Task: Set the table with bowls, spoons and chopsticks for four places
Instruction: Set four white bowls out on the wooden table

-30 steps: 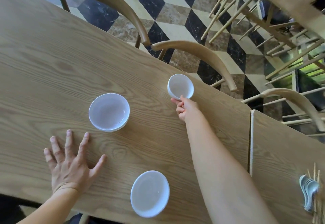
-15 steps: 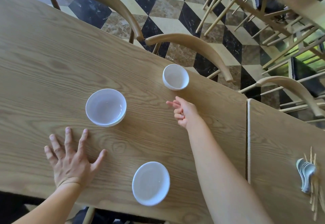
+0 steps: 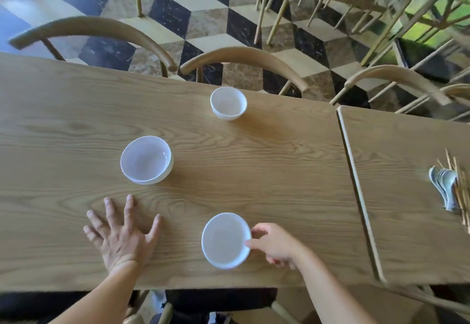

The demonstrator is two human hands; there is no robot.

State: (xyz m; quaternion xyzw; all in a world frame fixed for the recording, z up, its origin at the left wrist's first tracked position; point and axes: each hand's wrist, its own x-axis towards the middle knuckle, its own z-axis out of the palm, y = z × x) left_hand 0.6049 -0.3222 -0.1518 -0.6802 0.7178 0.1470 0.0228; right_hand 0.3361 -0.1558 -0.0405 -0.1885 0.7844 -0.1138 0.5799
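While the long pale oak table (image 3: 267,161) carries three bowls, I count only part of the job as done, since four places need bowls and none has a spoon or chopsticks beside it yet. A second wooden table (image 3: 396,196) butts against its right end, and curved-back wooden chairs (image 3: 244,55) line the far side. The largest round white bowl (image 3: 146,160) sits left of centre; it may be two stacked, though I cannot tell. A near white bowl (image 3: 225,240) stands by my edge, and a smaller far white bowl (image 3: 228,103) rests in front of a chair. My left hand (image 3: 122,234) lies flat on the wood with its fingers spread, gripping nothing. My right hand (image 3: 276,243) touches the right rim of the near bowl, thumb and forefinger pinching it lightly. The stacked pale-blue ceramic spoons (image 3: 443,186) and the bundle of thin wooden chopsticks (image 3: 459,191) wait untouched on the second table, well apart from every bowl.
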